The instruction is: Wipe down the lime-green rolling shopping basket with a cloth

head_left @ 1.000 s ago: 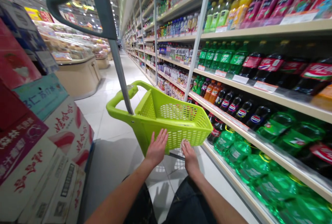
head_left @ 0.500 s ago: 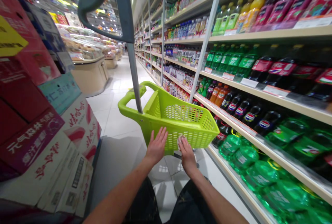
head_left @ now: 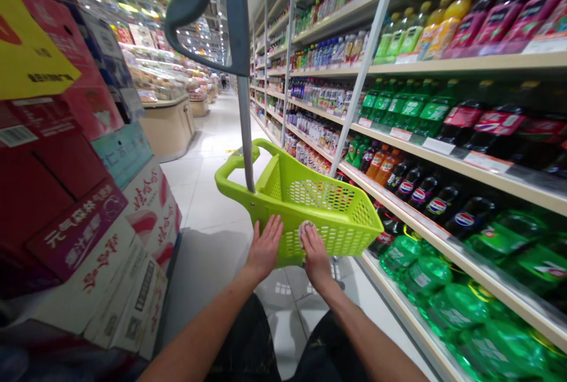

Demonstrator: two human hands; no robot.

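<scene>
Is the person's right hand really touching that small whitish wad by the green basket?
Touching: the head view shows the right hand with its fingers curled over the whitish wad, no gap visible between them.

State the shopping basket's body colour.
Lime green; the shopping basket shows best in the head view.

The right hand [head_left: 316, 255] hides most of the pale wad [head_left: 302, 229] — what it is cannot be told. The left hand [head_left: 264, 247] covers a patch of the basket [head_left: 305, 209], its own palm out of sight. The forearms [head_left: 208, 326] run off the bottom edge, the pole [head_left: 245, 134] off the top, the sign [head_left: 33, 39] off the left — and the distant figures [head_left: 224, 80] are too small to make out.
</scene>
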